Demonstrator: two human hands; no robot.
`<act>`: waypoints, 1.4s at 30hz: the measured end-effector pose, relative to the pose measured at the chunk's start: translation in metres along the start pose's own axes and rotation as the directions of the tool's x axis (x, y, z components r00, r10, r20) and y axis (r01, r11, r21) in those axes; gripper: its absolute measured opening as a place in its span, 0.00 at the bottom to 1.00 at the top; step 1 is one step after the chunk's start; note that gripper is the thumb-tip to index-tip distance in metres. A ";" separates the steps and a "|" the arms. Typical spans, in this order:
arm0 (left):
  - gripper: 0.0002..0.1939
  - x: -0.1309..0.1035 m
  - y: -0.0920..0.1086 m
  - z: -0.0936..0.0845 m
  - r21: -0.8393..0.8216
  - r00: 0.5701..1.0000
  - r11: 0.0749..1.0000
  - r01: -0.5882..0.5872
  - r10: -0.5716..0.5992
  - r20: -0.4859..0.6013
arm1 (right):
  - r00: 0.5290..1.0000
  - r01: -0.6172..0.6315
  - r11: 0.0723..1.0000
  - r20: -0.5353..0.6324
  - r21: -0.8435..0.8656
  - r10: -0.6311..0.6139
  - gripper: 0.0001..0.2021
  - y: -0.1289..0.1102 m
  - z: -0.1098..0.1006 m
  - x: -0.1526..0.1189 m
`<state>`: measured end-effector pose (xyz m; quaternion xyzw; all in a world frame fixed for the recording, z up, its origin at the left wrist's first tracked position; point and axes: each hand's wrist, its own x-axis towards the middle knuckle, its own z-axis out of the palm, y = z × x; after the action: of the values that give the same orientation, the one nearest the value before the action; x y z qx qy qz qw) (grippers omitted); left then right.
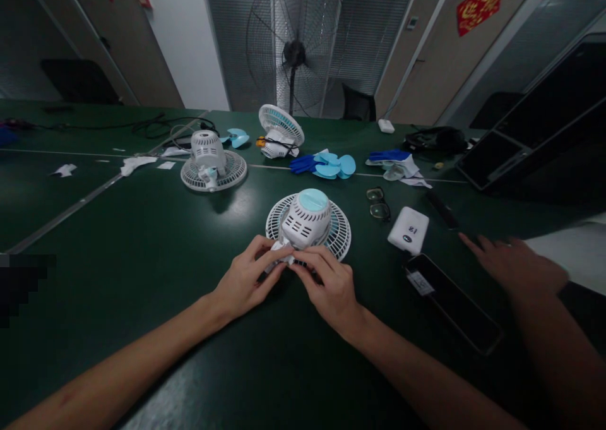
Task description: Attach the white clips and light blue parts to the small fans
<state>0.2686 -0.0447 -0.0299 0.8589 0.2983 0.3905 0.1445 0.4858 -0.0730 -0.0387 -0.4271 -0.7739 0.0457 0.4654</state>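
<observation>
Head view has your left hand [245, 280] and right hand [334, 286] both pinching a white piece [284, 249] at the lower side of the fan [307, 220], grille-down near the frame's centre.

The smooth counter [142, 247] is dark green, crossed by thin pale seam lines. The rounded plastic fan housing [303, 225] is white, patterned with dark slots and topped by a light blue disc-shaped cap [314, 199]; its round grille [343, 228] is white, with spokes and rings making a radial lattice. The small crumpled-looking piece [284, 253] before it is white. The slotted fan unit [208, 155] farther left is also white. The rounded plastic fan blades [335, 166] are light blue, the fabric glove [305, 163] beside them deep blue. The boxy device [409, 229] is white with black markings; the diamond-shaped paper decoration [479, 5] is red with gold characters.
</observation>
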 end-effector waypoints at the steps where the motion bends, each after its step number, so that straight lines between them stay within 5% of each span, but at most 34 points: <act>1: 0.22 0.000 0.000 0.000 0.001 1.000 1.000 -0.002 0.002 0.006 | 1.000 0.001 1.000 -0.001 0.002 -0.001 0.07 0.000 0.000 -0.001; 24: 0.18 0.003 0.007 -0.002 0.016 0.999 1.000 -0.002 0.001 0.037 | 0.988 -0.143 0.983 0.083 0.113 0.134 0.07 -0.005 -0.002 0.004; 42: 0.18 0.001 0.003 -0.001 0.018 1.000 1.000 -0.005 0.005 0.016 | 0.998 0.010 0.998 0.070 -0.069 -0.005 0.12 -0.010 -0.005 0.001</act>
<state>0.2692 -0.0460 -0.0271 0.8641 0.2984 0.3812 0.1379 0.4832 -0.0800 -0.0301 -0.4384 -0.7922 0.0321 0.4233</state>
